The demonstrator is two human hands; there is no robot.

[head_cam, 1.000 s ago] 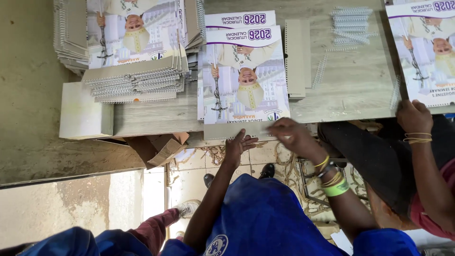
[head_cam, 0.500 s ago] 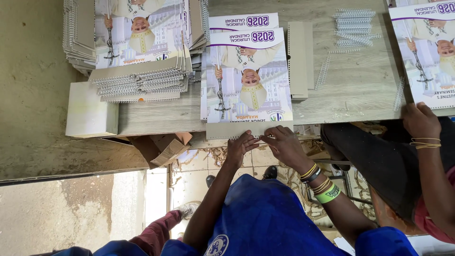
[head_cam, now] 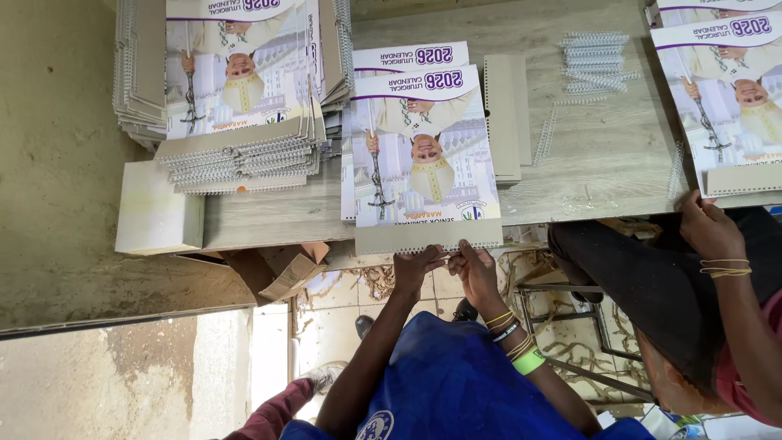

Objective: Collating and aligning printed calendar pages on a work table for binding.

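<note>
Your left hand (head_cam: pixel 417 267) and right hand (head_cam: pixel 474 267) meet at the near edge of the worktop (head_cam: pixel 603 155), fingertips pinched together just below the calendar (head_cam: pixel 419 155). What they pinch is too small to tell. The calendar lies directly ahead of both hands, its grey backing edge overhanging the worktop toward you. Keep the fingertips close to that edge and work square to it. Ahead and left of your left hand sits a stack (head_cam: pixel 236 106) of bound calendars. Ahead and right lie loose wire coils (head_cam: pixel 593 61). A co-worker's hand (head_cam: pixel 707 228) rests on another calendar (head_cam: pixel 725 90) to your right; keep clear of it.
</note>
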